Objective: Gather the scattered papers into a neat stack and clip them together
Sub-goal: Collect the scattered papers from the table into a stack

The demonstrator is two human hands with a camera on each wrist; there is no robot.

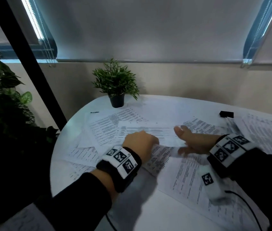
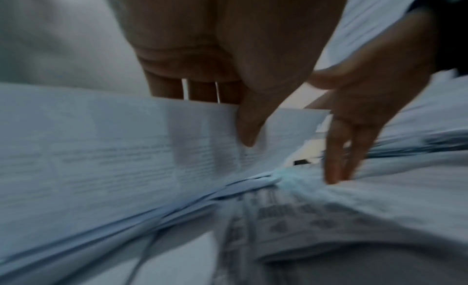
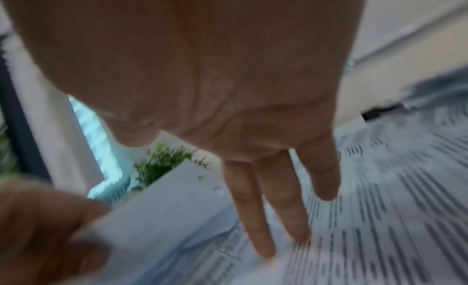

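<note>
Papers: we count printed sheets strewn across most of the round white table, overlapping. Our left hand pinches one lifted sheet, thumb over fingers, at table centre. Our right hand, just right of it, has fingers extended, tips on the papers below. Black clip: far right edge, well apart from both hands. Potted plant: far side.

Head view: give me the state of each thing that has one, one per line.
papers: scattered flat, not yet stacked
lifted sheet: raised off the table
left hand: pinches the lifted sheet
right hand: fingers straight, down on the papers
black clip: lying untouched
window blind: drawn down
</note>
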